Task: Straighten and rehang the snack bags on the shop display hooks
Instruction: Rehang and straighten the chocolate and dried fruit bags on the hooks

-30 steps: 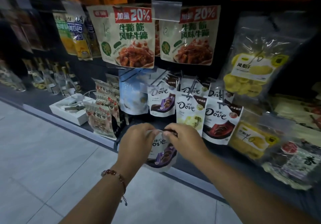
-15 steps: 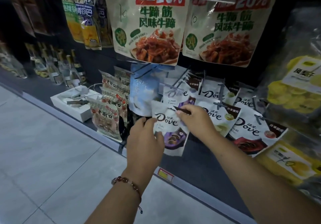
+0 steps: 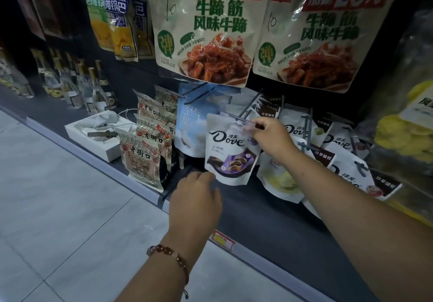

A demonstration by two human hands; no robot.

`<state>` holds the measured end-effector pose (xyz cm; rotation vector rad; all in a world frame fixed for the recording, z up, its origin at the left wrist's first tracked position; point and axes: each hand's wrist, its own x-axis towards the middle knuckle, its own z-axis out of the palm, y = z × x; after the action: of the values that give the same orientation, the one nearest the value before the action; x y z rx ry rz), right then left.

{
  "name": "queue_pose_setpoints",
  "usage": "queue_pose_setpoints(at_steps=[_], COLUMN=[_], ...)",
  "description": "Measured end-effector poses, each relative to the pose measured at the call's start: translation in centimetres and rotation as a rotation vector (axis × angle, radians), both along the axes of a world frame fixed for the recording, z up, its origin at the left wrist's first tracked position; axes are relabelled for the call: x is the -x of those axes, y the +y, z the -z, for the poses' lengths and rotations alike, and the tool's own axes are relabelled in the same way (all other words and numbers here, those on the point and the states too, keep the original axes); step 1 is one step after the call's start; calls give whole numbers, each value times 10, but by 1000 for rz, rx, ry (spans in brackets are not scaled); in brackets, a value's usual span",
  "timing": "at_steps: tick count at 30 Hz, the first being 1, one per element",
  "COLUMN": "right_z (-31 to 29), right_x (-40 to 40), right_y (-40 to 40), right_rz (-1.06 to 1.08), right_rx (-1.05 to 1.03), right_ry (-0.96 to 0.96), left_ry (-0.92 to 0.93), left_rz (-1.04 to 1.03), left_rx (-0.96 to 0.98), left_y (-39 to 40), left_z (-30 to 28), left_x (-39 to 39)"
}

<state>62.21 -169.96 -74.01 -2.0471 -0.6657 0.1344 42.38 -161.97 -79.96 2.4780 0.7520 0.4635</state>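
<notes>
right hand [image 3: 273,137] pinches the top right corner of the purple dove bag [image 3: 230,151], at the display hook [image 3: 236,118]. left hand [image 3: 195,198] hangs just below the bag's lower edge, fingers loosely curled, holding nothing.

White Dove bag [image 3: 230,148] (perhaps purple-swirled)

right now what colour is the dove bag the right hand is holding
White with purple and brown artwork: the Dove bag, in the head view, pinched by the right hand.
</notes>
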Motion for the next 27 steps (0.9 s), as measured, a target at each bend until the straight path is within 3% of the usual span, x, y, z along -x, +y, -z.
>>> queue_pose_setpoints(at_steps=[7,12,16,21,27], right_z=[6,-2,-2,-8,-17], right_x=[-19,-16,-10,17,84], right_y=[7,6,2,-11,-42], right_rz=[211,261,235,158,35], right_rx=[-6,332,457,528,747], right_ry=[45,-326,-454,-484,-348], left_ry=[2,25,55,97,129], left_rz=[3,15,22,39,81], left_rx=[19,-13,-52,-143,-246], left_y=[4,7,12,14,10], left_z=[1,1,3,0,-14], left_x=[0,-2,0,3,26])
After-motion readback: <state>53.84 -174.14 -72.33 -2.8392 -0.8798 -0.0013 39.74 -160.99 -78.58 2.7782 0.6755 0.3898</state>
